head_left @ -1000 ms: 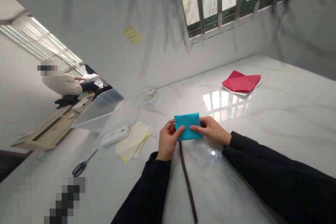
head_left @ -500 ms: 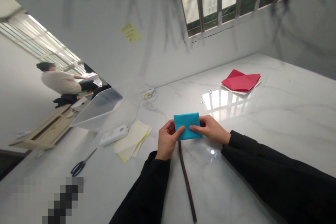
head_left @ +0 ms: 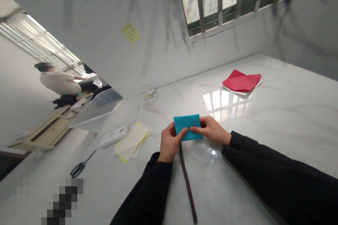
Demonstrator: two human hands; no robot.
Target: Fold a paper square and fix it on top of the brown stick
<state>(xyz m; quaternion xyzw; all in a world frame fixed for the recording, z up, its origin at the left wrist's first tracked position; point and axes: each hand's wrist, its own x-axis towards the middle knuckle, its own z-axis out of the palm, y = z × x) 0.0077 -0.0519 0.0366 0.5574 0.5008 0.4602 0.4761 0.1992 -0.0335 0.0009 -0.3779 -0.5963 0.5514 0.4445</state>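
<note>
Hands [head_left: 169,143] [head_left: 214,130] nearly closed, apparently pinching blue paper [head_left: 187,122]

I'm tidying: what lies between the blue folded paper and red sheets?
Tiny shiny bits and a window's reflection on the marbled tabletop, in the head view.

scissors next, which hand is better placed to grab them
Left, probably. The left hand is nearer the scissors, while the right hand would likely have to reach past it. Both hands hold the blue paper, though.
</note>
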